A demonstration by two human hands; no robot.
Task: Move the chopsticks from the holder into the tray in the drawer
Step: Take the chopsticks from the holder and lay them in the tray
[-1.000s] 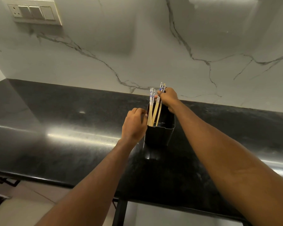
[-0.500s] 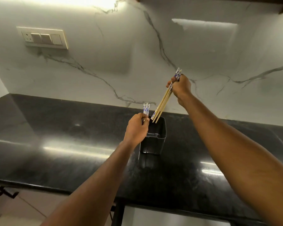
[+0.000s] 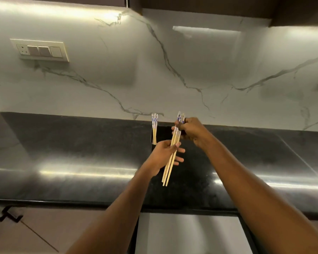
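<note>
Right fingers: we see the right hand curled tight round the blue-patterned tops of a bundle of pale wooden chopsticks.
Left fingers: the left hand lies under the bundle's middle, fingers nearly straight; its thumb seems to pinch the sticks.
Bundle: tilted in the air above the counter, tips toward us.
Holder: a black square holder stands behind the hands on the glossy black stone counter, with a few matching upright chopsticks in its left corner.

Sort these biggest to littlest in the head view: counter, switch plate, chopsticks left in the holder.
1. counter
2. switch plate
3. chopsticks left in the holder
Only as they look; distances differ.
</note>
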